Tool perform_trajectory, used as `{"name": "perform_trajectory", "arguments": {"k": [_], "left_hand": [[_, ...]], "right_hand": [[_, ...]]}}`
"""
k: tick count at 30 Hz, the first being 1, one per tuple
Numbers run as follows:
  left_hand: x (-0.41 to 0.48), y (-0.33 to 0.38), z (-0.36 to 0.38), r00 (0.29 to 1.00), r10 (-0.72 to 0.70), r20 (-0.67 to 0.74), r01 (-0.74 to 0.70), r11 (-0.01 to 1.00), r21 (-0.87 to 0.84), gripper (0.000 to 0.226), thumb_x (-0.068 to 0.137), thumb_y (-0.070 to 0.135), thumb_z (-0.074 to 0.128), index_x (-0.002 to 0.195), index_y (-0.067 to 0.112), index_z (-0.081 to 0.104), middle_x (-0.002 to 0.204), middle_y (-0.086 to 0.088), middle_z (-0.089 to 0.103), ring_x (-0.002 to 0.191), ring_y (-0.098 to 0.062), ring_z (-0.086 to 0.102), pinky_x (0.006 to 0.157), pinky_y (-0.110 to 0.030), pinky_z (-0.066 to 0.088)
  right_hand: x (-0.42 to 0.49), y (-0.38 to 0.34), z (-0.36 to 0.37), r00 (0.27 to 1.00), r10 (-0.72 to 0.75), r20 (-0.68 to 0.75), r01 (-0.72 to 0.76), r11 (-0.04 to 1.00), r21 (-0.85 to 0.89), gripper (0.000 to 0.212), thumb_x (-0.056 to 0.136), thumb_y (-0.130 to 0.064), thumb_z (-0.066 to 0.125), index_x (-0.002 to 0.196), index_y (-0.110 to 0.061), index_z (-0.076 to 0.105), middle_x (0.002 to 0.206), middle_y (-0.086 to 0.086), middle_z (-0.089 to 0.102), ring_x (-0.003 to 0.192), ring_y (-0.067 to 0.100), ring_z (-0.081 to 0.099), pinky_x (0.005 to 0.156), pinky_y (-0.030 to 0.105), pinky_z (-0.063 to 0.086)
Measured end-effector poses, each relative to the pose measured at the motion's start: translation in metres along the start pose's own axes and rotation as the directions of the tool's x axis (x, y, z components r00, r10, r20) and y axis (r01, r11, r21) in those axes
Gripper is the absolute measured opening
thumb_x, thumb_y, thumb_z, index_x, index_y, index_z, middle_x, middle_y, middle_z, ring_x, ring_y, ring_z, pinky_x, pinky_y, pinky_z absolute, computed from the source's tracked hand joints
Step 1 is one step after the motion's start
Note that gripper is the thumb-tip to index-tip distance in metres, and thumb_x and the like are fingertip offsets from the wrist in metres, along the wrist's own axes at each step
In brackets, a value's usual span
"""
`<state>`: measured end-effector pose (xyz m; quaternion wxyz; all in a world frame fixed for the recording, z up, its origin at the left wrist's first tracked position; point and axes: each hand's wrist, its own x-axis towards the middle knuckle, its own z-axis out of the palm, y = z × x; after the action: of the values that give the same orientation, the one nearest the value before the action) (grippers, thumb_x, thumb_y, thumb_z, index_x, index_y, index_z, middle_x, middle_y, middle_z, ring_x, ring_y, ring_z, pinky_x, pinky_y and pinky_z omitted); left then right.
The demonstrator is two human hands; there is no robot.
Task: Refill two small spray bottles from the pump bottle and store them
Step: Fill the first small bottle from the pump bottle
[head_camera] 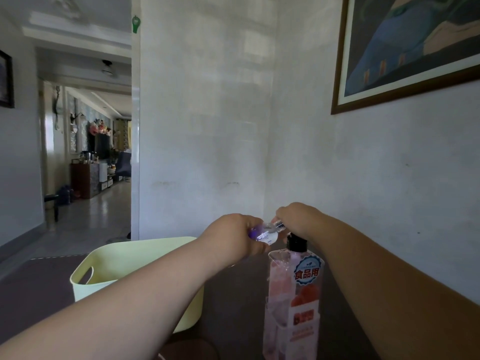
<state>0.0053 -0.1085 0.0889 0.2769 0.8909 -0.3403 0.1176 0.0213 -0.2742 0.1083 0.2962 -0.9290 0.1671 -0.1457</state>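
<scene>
My left hand (231, 236) grips a small clear spray bottle (265, 233) with a purple label, held on its side above the table. At the bottle's neck end, my right hand (298, 220) has its fingers curled round the top. Just below the hands stands the tall pump bottle (293, 302), clear with pinkish liquid, a black pump collar and a red-and-white label. Its pump head is hidden behind my right hand. Only one small spray bottle is in view.
A pale yellow plastic basket (109, 266) with a cut-out handle stands on the dark table (33, 289) to the left, partly behind my left forearm. A white wall runs close behind and to the right, with a framed picture (405, 48) high up. A hallway opens at left.
</scene>
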Motion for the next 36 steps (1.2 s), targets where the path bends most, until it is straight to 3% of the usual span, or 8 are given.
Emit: {"name": "perform_trajectory", "arguments": {"k": [5, 9, 14, 19, 23, 26, 31, 36], "left_hand": [[-0.002, 0.0, -0.004, 1.0, 0.013, -0.002, -0.013, 1.0, 0.005, 0.019, 0.079, 0.031, 0.067, 0.097, 0.027, 0.067, 0.082, 0.0, 0.065, 0.087, -0.024, 0.063, 0.066, -0.021, 0.039], [-0.002, 0.001, -0.006, 1.0, 0.017, -0.019, -0.018, 0.999, -0.032, 0.019, 0.078, 0.033, 0.068, 0.096, 0.026, 0.067, 0.08, 0.0, 0.065, 0.07, -0.016, 0.053, 0.061, -0.021, 0.039], [0.002, 0.003, -0.008, 0.999, 0.017, -0.029, -0.018, 0.999, -0.031, 0.019, 0.076, 0.037, 0.069, 0.093, 0.026, 0.066, 0.08, 0.002, 0.063, 0.07, -0.014, 0.052, 0.064, -0.022, 0.042], [0.001, -0.001, -0.005, 1.0, -0.015, -0.02, 0.014, 0.997, -0.079, 0.017, 0.076, 0.037, 0.07, 0.072, 0.031, 0.055, 0.068, 0.006, 0.053, 0.061, -0.012, 0.049, 0.058, -0.022, 0.036], [-0.005, -0.006, 0.001, 0.993, -0.118, 0.013, 0.117, 0.949, -0.292, 0.023, 0.075, 0.033, 0.074, 0.093, 0.023, 0.066, 0.077, 0.0, 0.064, 0.056, -0.013, 0.054, 0.065, -0.024, 0.046], [-0.013, -0.009, 0.007, 0.981, -0.192, 0.029, 0.183, 0.862, -0.473, 0.033, 0.074, 0.025, 0.076, 0.104, 0.015, 0.066, 0.09, -0.009, 0.068, 0.079, -0.023, 0.065, 0.079, -0.031, 0.052], [-0.029, -0.012, 0.014, 0.965, -0.261, 0.043, 0.216, 0.688, -0.693, 0.033, 0.076, 0.012, 0.075, 0.105, 0.006, 0.059, 0.092, -0.014, 0.062, 0.091, -0.032, 0.065, 0.094, -0.046, 0.049], [-0.064, -0.026, 0.014, 0.947, -0.319, 0.039, 0.239, 0.619, -0.748, 0.041, 0.077, 0.009, 0.074, 0.113, 0.003, 0.054, 0.095, -0.016, 0.063, 0.091, -0.03, 0.064, 0.096, -0.05, 0.047]], "right_hand": [[-0.003, -0.004, 0.0, 1.0, 0.011, -0.011, -0.01, 0.998, 0.057, 0.031, 0.089, -0.014, 0.061, 0.118, -0.005, 0.056, 0.107, 0.01, 0.064, 0.068, 0.015, 0.047, 0.059, 0.022, 0.036], [-0.007, -0.012, -0.01, 0.998, 0.008, 0.061, -0.014, 0.994, 0.104, 0.024, 0.089, -0.017, 0.056, 0.109, -0.003, 0.058, 0.078, 0.006, 0.062, 0.064, 0.018, 0.053, 0.059, 0.023, 0.041], [-0.009, -0.015, -0.024, 0.993, 0.041, 0.11, -0.058, 0.987, 0.152, 0.031, 0.09, -0.019, 0.044, 0.102, 0.001, 0.063, 0.073, 0.009, 0.07, 0.079, 0.028, 0.065, 0.091, 0.038, 0.052], [-0.013, -0.013, -0.023, 0.995, 0.039, 0.095, -0.063, 0.963, 0.264, 0.029, 0.088, -0.019, 0.046, 0.1, 0.0, 0.063, 0.069, 0.008, 0.067, 0.061, 0.023, 0.059, 0.058, 0.025, 0.045], [-0.013, -0.01, -0.017, 0.986, -0.09, -0.139, 0.1, 0.993, 0.064, 0.038, 0.087, -0.029, 0.043, 0.091, 0.0, 0.068, 0.084, 0.017, 0.071, 0.065, 0.023, 0.056, 0.06, 0.028, 0.039], [-0.022, -0.008, -0.012, 0.866, -0.308, -0.394, 0.188, 0.931, -0.314, 0.037, 0.089, -0.032, 0.036, 0.063, -0.012, 0.054, 0.06, 0.008, 0.053, 0.05, 0.017, 0.042, 0.05, 0.024, 0.028], [-0.046, -0.021, -0.013, 0.691, -0.595, -0.41, 0.246, 0.727, -0.641, 0.024, 0.09, -0.019, 0.043, 0.083, -0.015, 0.065, 0.054, -0.001, 0.047, 0.053, 0.024, 0.044, 0.061, 0.028, 0.027], [-0.083, -0.036, 0.012, 0.494, -0.771, -0.401, 0.467, 0.625, -0.626, 0.026, 0.086, -0.016, 0.042, 0.081, -0.014, 0.068, 0.059, 0.005, 0.057, 0.057, 0.029, 0.046, 0.074, 0.031, 0.037]]}}
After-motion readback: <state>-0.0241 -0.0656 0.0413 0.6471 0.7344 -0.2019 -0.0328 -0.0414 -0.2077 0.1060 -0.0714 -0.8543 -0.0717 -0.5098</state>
